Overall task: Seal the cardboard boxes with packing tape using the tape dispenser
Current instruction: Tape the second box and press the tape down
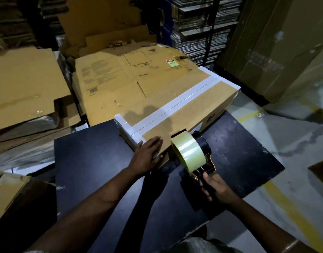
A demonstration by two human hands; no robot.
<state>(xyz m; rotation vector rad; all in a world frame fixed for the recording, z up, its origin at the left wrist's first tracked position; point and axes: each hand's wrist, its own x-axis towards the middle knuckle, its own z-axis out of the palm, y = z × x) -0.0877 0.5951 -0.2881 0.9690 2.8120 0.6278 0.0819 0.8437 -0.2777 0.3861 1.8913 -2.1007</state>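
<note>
Long flat cardboard box [175, 114] lying on black table [95, 161], running from near-left corner away toward upper right, far end overhanging table edge. White tape strip [177, 103] along centre seam; white tape also across both short ends. Near end of box directly under and ahead of both hands.

Tape dispenser [195, 156] at box's near long edge, just right of left hand, front end touching or nearly touching box; exact contact hidden behind roll. Roll of clear yellowish tape [188, 154] mounted on it, facing camera; black body and yellow-trimmed frame behind.

Left forearm reaching in from lower left, crossing table diagonally. Left hand [148, 154] laid palm-down on box's near corner, fingers straight and together, pointing away toward box top; pressing flat, gripping nothing.

Right forearm entering from lower right, wrist angled toward centre. Right hand [213, 187] below and behind roll, fingers curled round black handle of dispenser; thumb side up, fingertips partly hidden under handle.

Hands near each other, apart, roll between them.

Surroundings: flattened printed carton [124, 77] beyond box with barcode and red-green sticker; more flattened cardboard [24, 83] stacked at left; bundled sheet stacks [200, 28] behind; grey floor [293, 143] at right with yellow line and small label reading "P27".
</note>
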